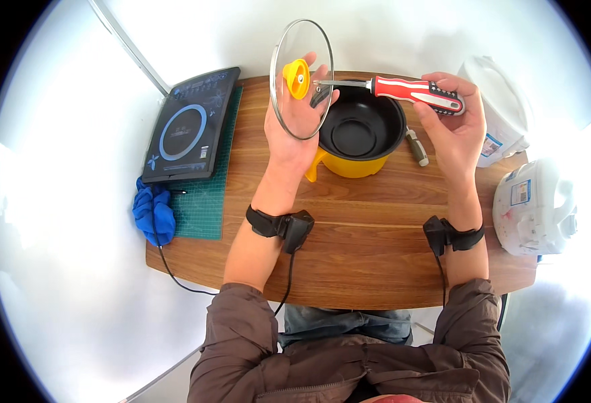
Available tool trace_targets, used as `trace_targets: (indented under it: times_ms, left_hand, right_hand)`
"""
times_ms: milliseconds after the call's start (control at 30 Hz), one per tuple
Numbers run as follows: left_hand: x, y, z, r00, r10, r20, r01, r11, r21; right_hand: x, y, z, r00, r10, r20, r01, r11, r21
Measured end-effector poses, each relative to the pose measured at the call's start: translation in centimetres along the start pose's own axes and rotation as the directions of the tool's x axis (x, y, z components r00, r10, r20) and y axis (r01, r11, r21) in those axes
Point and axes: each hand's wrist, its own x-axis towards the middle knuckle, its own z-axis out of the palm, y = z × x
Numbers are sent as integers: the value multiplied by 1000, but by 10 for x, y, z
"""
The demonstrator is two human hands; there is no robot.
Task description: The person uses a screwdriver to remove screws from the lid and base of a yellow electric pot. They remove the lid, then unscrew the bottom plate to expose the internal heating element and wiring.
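Note:
My left hand (289, 138) holds up a round glass pot lid (282, 111), tilted almost upright, with a metal rim and a yellow knob (297, 79). My right hand (458, 127) grips a screwdriver (403, 88) by its red, white and black handle. Its shaft points left, and the tip comes close to the lid beside the left fingers. A small dark piece shows near that tip; I cannot make out what it is. Below the lid and the screwdriver, a yellow pot (356, 166) with a black inside stands on the table, its yellow handle toward my left forearm.
A second screwdriver (417, 149) with a grey-green handle lies right of the pot. Two white plastic containers (525, 201) stand along the right edge. At left, a black induction cooker (187, 134) rests on a green cutting mat (205, 218), near a blue cloth (153, 213). Cables trail from my wrist straps.

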Motion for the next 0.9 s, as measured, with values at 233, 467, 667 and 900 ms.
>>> trace_targets:
  times_ms: [233,467,667,900]
  left_hand:
    - [0,4,4,999,8,48,-9,1000,15]
    - [0,2,5,998,-6,70,7,1000,-4]
    - [-1,0,1,996,-28,80,32,998,-53]
    - [0,1,4,993,-15,120,25,997,-80]
  right_hand:
    - [-4,4,9,999,-1,-32,1,1000,15]
    - [-6,1,8,999,14,-31,-14,1000,-2]
    - [-7,6,10,999,24,-31,-23,1000,20]
    - [-7,-3,9,1000,-2,6,3,1000,-29]
